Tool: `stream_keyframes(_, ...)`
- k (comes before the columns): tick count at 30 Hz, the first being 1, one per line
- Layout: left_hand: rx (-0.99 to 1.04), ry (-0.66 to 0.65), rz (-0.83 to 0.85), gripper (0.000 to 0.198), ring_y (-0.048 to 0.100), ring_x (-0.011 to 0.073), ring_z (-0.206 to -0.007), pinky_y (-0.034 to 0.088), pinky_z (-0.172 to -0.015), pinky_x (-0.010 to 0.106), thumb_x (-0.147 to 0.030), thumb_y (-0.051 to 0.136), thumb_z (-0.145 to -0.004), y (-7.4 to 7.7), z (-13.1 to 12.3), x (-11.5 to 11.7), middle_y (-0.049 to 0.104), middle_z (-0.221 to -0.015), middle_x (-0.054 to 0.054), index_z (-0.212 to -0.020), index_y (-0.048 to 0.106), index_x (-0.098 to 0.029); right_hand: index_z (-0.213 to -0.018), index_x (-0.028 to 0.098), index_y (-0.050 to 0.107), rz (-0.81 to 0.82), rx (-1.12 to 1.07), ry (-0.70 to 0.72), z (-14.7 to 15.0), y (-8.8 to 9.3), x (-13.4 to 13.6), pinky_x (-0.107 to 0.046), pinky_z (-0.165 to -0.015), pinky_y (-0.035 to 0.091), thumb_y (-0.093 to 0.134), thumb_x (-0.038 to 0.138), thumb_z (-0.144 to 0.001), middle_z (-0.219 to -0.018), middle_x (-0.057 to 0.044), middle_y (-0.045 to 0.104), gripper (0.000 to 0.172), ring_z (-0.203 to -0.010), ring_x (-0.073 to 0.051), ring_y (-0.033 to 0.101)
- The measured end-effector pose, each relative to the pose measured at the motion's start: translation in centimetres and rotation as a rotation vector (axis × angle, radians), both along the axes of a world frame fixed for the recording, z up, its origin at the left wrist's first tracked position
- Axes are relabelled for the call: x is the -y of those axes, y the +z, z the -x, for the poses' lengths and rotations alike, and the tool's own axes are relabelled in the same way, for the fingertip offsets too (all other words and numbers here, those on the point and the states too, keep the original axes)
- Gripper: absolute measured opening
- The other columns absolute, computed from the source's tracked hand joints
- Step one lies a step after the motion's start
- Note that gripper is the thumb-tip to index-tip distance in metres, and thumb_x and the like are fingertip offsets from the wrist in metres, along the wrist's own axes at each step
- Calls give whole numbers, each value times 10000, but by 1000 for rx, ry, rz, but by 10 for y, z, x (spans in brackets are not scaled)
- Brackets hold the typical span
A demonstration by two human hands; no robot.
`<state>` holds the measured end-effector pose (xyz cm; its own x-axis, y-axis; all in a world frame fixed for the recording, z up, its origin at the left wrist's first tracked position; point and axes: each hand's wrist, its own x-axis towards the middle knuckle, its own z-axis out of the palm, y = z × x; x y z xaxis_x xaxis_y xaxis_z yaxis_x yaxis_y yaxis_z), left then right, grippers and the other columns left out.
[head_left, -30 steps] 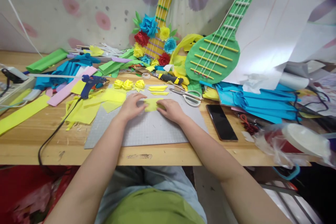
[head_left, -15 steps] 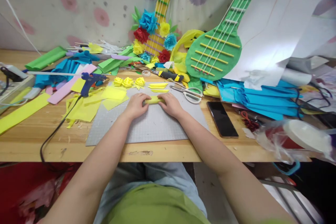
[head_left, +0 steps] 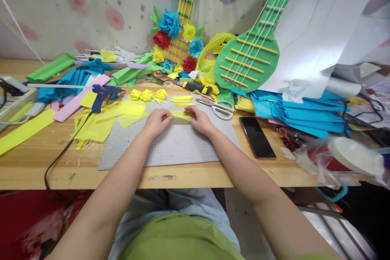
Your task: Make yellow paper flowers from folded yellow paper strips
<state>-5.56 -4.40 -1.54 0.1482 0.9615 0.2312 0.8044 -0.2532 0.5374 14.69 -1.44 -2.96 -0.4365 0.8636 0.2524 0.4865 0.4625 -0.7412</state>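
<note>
On the grey cutting mat (head_left: 170,150) my left hand (head_left: 157,122) and my right hand (head_left: 199,120) pinch the two ends of a small folded piece of yellow paper (head_left: 180,115). The fingers of both hands are closed on it and it rests flat on the mat. Just beyond it lie thin yellow paper strips (head_left: 182,99) and three yellow paper flowers (head_left: 148,95). Loose yellow paper sheets (head_left: 122,113) lie to the left of my left hand.
Scissors (head_left: 217,109) and a black phone (head_left: 257,137) lie right of my hands. A blue glue gun (head_left: 100,95) with a black cord sits at left. Paper guitars, green (head_left: 246,61) and yellow (head_left: 183,28), lean on the back wall amid paper flowers and coloured paper rolls.
The yellow paper went from a wider crumpled piece to a narrow roll and is now a flat folded strip held at both ends; my hands shifted slightly away from me.
</note>
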Motion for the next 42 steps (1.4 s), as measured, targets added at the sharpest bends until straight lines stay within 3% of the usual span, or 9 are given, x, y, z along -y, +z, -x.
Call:
stream_keyframes(4,-26,-14,-1,270,548,185,-841,410,-775,304,-366,441,-814,2,1,1,655,-853,50,-795,639,-183,-1171,179,474,-29,41,84,-7,3,1,-330,-954,384,382,-12,-571,-1170,-66,548,636,-1099,-154,485)
stream_keyframes(7,-42,-1,10,293,539,182,-806,406,-759,304,-383,424,-822,5,2,2,647,-797,39,-775,640,-191,-1170,190,475,-17,57,93,-8,7,3,-338,-942,385,457,46,-604,-1189,-71,517,584,-1086,-166,469)
stream_keyframes(11,-51,2,-15,271,527,191,-837,399,-789,315,-370,447,-812,6,3,2,652,-827,42,-757,639,-187,-1063,192,535,24,22,-101,-4,5,1,-325,-826,426,531,218,-702,-945,-41,581,362,-891,-159,518)
stream_keyframes(14,-66,45,-16,249,509,210,-893,388,-836,335,-373,488,-792,3,4,1,649,-873,55,-757,644,-182,-1023,204,546,64,16,-188,-1,3,1,-306,-767,424,540,253,-714,-787,0,568,314,-795,-146,521)
stream_keyframes(22,-102,266,11,217,459,251,-1007,356,-907,380,-409,608,-704,-2,4,1,595,-983,64,-729,657,-199,-1042,218,514,68,62,-245,4,5,5,-298,-742,400,568,314,-703,-778,13,567,357,-794,-155,516)
stream_keyframes(30,-133,320,15,239,464,264,-993,372,-868,396,-430,569,-727,1,-2,2,603,-951,65,-696,647,-206,-1034,208,502,29,173,-337,13,5,3,-288,-719,382,494,233,-736,-739,9,579,299,-793,-170,506)
stream_keyframes(42,-210,341,-33,250,449,276,-948,386,-837,412,-430,580,-720,1,-5,-1,602,-887,83,-626,636,-205,-1100,180,496,-90,354,-343,19,7,8,-309,-750,371,447,237,-797,-780,-46,618,312,-861,-216,504)
